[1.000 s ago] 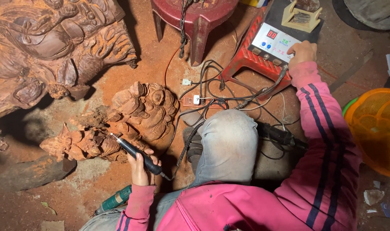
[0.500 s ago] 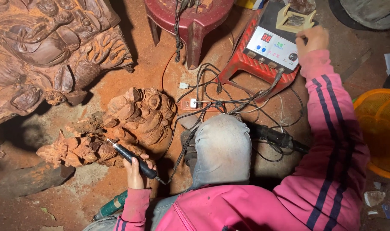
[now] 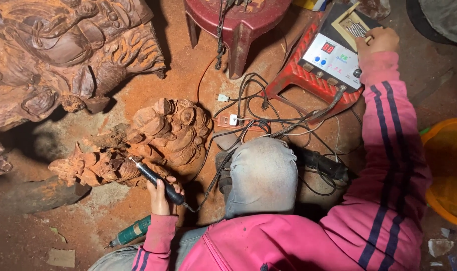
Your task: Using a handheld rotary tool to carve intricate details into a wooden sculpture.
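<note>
Down low, left hand (image 3: 161,194) is wrapped around a black pen-shaped rotary carving tool (image 3: 156,179), its tip touching the small reddish carved wood figure (image 3: 153,135) on the dusty floor, left of the bent knee in grey trousers (image 3: 261,175); right hand (image 3: 376,41) reaches far right, fingers curled at a small tray of bits (image 3: 356,27) atop the red-framed control box with digital display (image 3: 329,57), grip unclear; tangled black cables (image 3: 268,120) lie between; dark red plastic stool (image 3: 236,15) stands far.
</note>
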